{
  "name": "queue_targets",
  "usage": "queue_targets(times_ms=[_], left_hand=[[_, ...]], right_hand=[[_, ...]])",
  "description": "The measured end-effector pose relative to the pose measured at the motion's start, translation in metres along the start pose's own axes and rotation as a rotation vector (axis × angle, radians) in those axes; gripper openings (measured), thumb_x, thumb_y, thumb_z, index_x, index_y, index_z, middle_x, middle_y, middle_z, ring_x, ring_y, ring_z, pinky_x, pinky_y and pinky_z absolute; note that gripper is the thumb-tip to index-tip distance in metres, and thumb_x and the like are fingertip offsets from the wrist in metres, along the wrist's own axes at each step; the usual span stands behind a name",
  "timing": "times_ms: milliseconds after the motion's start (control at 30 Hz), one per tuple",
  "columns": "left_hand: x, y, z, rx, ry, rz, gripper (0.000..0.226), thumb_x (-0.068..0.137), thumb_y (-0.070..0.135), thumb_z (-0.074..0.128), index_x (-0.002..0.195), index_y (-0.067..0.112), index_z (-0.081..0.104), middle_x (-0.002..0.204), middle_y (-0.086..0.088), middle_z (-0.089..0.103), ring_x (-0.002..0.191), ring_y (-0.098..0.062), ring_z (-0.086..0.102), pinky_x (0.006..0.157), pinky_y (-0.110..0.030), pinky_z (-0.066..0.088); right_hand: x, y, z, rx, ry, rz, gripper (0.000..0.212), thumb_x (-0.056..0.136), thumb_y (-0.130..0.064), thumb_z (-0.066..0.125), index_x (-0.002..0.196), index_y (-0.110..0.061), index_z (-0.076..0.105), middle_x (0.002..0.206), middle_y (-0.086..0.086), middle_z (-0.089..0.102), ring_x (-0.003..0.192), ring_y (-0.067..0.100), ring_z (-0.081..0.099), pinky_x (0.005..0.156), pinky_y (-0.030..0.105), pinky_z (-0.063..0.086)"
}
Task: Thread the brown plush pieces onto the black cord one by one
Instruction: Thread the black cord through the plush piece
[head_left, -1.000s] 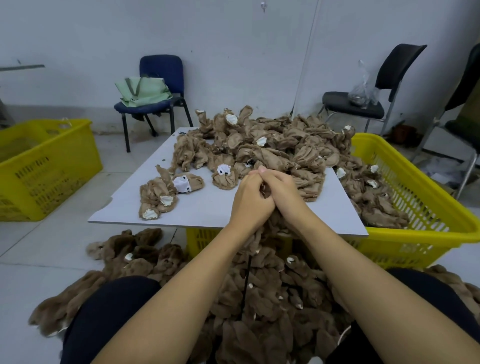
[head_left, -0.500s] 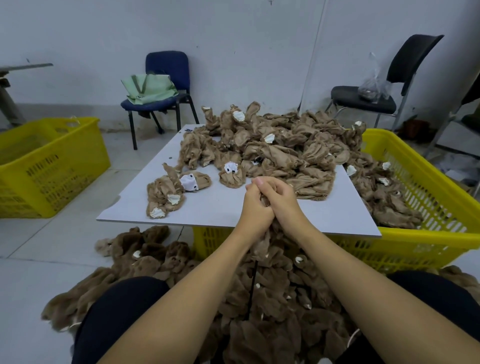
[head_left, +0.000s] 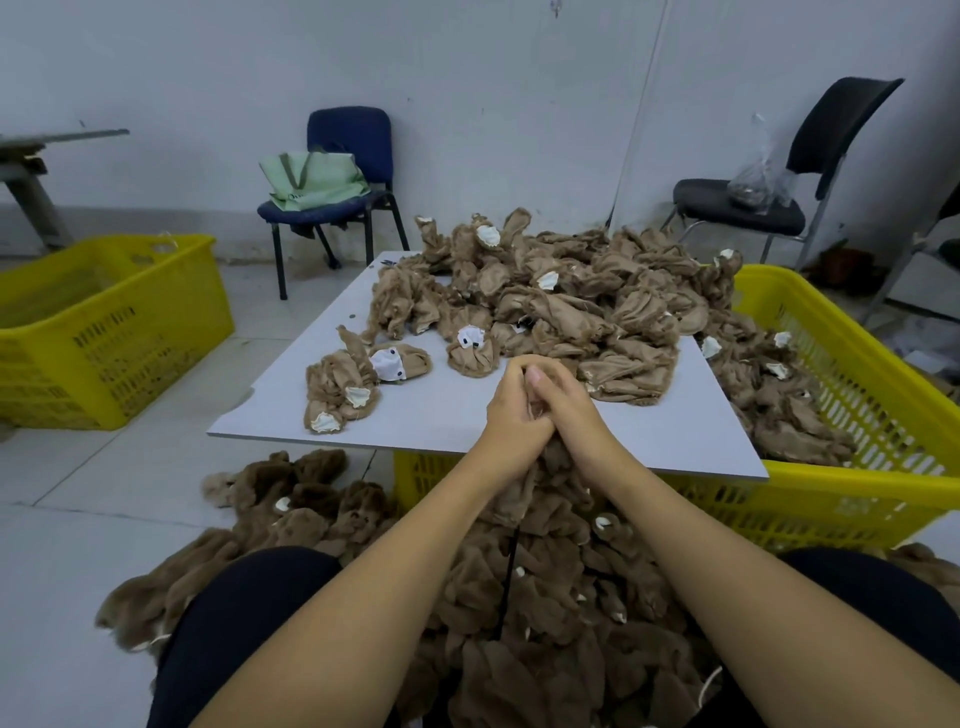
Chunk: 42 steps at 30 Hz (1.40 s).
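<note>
Both hands, left hand (head_left: 511, 415) and right hand (head_left: 566, 410), are clenching one brown plush piece (head_left: 519, 488) above the table (head_left: 447, 410) edge, black cord (head_left: 509, 577) dangling below; the yellow basket (head_left: 857, 364) is brimming with plush pieces (head_left: 779, 395).

hands: left (head_left: 511, 415) + right (head_left: 563, 402) clasped round plush piece (head_left: 519, 488) | black cord (head_left: 509, 577) hangs below
</note>
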<state>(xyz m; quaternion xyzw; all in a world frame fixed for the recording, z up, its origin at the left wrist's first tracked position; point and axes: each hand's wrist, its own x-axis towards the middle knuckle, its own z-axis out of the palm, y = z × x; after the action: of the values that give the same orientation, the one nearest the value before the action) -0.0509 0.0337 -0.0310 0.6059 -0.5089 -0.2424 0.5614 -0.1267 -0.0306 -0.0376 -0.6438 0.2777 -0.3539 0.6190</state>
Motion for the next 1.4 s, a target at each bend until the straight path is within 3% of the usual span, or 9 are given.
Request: queue_targets(times_ms=[100, 200, 367, 433, 567, 733, 933, 1233, 1400], left_hand=[[0.002, 0.001, -0.007, 0.172, 0.059, -0.053, 0.031, 0.082, 0.028, 0.056, 0.111, 0.038, 0.048, 0.116, 0.014, 0.043, 0.119, -0.005, 0.039, 0.107, -0.033, 0.028], [0.008, 0.001, -0.013, 0.269, 0.159, -0.144, 0.024, 0.1, 0.02, 0.046, 0.122, 0.026, 0.053, 0.118, 0.008, 0.034, 0.124, -0.013, 0.032, 0.108, -0.033, 0.02], [0.004, 0.007, -0.01, 0.101, 0.25, -0.269, 0.033, 0.109, 0.036, 0.03, 0.082, 0.024, 0.044, 0.093, 0.003, 0.045, 0.101, -0.019, 0.042, 0.109, -0.05, 0.03], [0.008, 0.012, -0.015, 0.034, 0.21, -0.269, 0.041, 0.109, 0.039, 0.034, 0.086, 0.009, 0.052, 0.087, -0.012, 0.057, 0.092, -0.027, 0.055, 0.103, -0.055, 0.041], [0.016, 0.017, -0.019, 0.055, 0.089, -0.221, 0.042, 0.109, 0.033, 0.036, 0.082, 0.007, 0.053, 0.079, -0.018, 0.054, 0.075, -0.023, 0.053, 0.074, -0.041, 0.046], [0.014, 0.007, -0.006, -0.126, 0.187, -0.296, 0.051, 0.109, 0.029, 0.038, 0.082, -0.002, 0.068, 0.079, -0.018, 0.07, 0.08, -0.026, 0.066, 0.076, -0.034, 0.052], [0.004, -0.008, 0.003, -0.255, 0.269, -0.23, 0.066, 0.109, 0.035, 0.039, 0.051, 0.022, 0.067, 0.053, 0.006, 0.063, 0.054, -0.007, 0.062, 0.052, -0.019, 0.046], [-0.008, -0.025, 0.018, -0.114, 0.283, -0.064, 0.044, 0.111, 0.028, 0.033, 0.071, 0.014, 0.046, 0.065, -0.006, 0.046, 0.064, -0.017, 0.047, 0.06, -0.034, 0.037], [-0.017, -0.021, 0.021, 0.022, 0.236, 0.004, 0.041, 0.109, 0.029, 0.031, 0.074, 0.015, 0.048, 0.068, 0.001, 0.049, 0.063, -0.008, 0.046, 0.06, -0.032, 0.039]], right_hand=[[0.0, -0.007, 0.002, 0.221, 0.035, 0.139, 0.044, 0.103, -0.035, 0.043, 0.087, -0.009, 0.074, 0.093, 0.016, 0.07, 0.088, 0.028, 0.066, 0.082, 0.039, 0.051], [-0.001, -0.014, 0.0, -0.013, 0.056, 0.108, 0.035, 0.099, -0.027, 0.046, 0.089, -0.003, 0.07, 0.083, 0.014, 0.07, 0.076, 0.025, 0.066, 0.072, 0.037, 0.049], [0.001, -0.021, -0.009, -0.173, 0.043, 0.247, 0.045, 0.104, -0.037, 0.047, 0.112, 0.001, 0.069, 0.107, 0.022, 0.073, 0.103, 0.036, 0.07, 0.097, 0.048, 0.053], [0.0, -0.024, -0.01, -0.151, 0.081, 0.289, 0.041, 0.104, -0.034, 0.047, 0.113, -0.001, 0.069, 0.109, 0.021, 0.073, 0.103, 0.035, 0.07, 0.099, 0.051, 0.054], [-0.006, -0.025, -0.01, 0.217, 0.071, 0.458, 0.037, 0.102, -0.032, 0.051, 0.106, -0.007, 0.077, 0.104, 0.015, 0.077, 0.097, 0.029, 0.075, 0.09, 0.041, 0.059], [-0.011, -0.023, 0.001, 0.342, 0.095, 0.395, 0.038, 0.1, -0.034, 0.058, 0.082, -0.009, 0.081, 0.093, 0.015, 0.077, 0.08, 0.025, 0.076, 0.072, 0.032, 0.062], [-0.014, -0.013, 0.009, 0.22, 0.172, 0.298, 0.038, 0.106, -0.027, 0.047, 0.075, -0.015, 0.066, 0.063, 0.003, 0.068, 0.066, 0.018, 0.065, 0.068, 0.03, 0.051], [-0.008, 0.012, 0.002, 0.266, 0.211, 0.283, 0.036, 0.106, -0.02, 0.044, 0.08, -0.007, 0.064, 0.082, 0.015, 0.063, 0.083, 0.026, 0.06, 0.083, 0.036, 0.046], [-0.012, 0.022, -0.006, 0.205, 0.289, 0.222, 0.055, 0.105, -0.01, 0.041, 0.052, -0.019, 0.053, 0.053, -0.002, 0.053, 0.059, 0.016, 0.05, 0.061, 0.03, 0.038]])
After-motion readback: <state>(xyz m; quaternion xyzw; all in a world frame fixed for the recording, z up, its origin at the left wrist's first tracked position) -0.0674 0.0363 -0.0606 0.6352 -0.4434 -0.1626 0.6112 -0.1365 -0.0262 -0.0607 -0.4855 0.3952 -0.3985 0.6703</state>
